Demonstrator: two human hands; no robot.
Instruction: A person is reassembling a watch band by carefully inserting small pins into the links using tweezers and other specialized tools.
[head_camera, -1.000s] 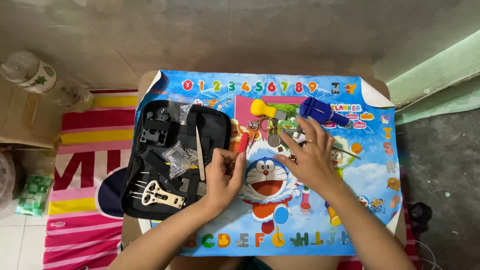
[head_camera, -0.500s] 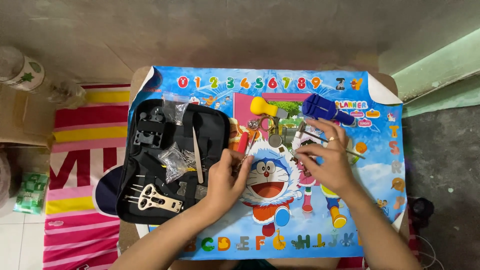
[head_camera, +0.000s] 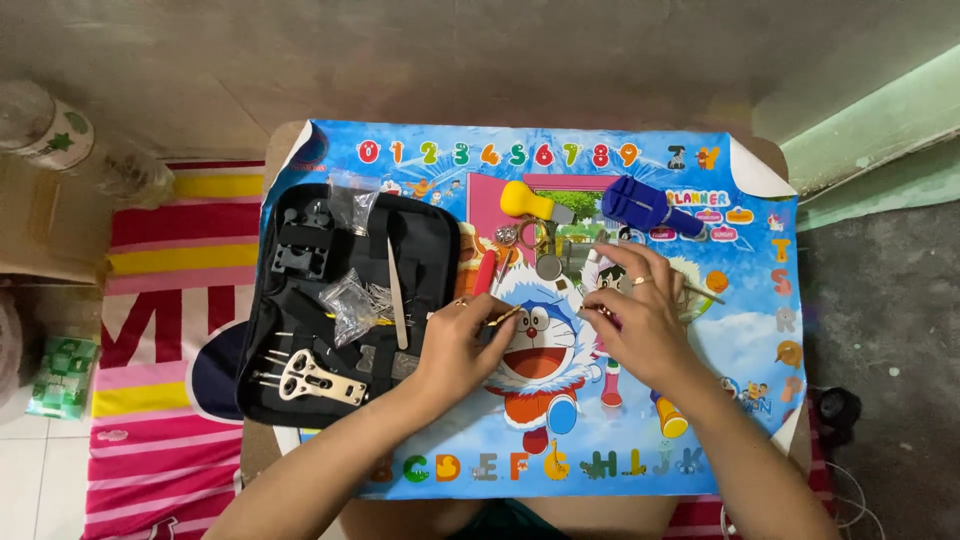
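head view. your left hand (head_camera: 455, 345), centre of the frame: fingers curled together, pinching a thin brass-coloured pin (head_camera: 503, 317) that points toward the right hand; the hand rests at the right edge of the black tool case (head_camera: 430, 240).
your right hand (head_camera: 640, 315), right of centre: fingertips drawn together over a small part too tiny to make out; you cannot tell whether it is gripped. a ring shows on one finger. a thin stick (head_camera: 700, 292) juts out from behind this hand toward the right.
colourful cartoon mat (head_camera: 740, 350): covers the small table, both hands lie over it.
black tool case, left of centre: lies open, holding a metal wrench (head_camera: 310, 380), clear bags of small parts (head_camera: 355, 300), a slim metal blade (head_camera: 397, 295).
above the hands: yellow-headed hammer (head_camera: 530, 200), blue tool (head_camera: 645, 208), red-handled tool (head_camera: 485, 275), small round metal piece (head_camera: 548, 266).
upper left of the frame: plastic bottle (head_camera: 40, 125) on the floor.
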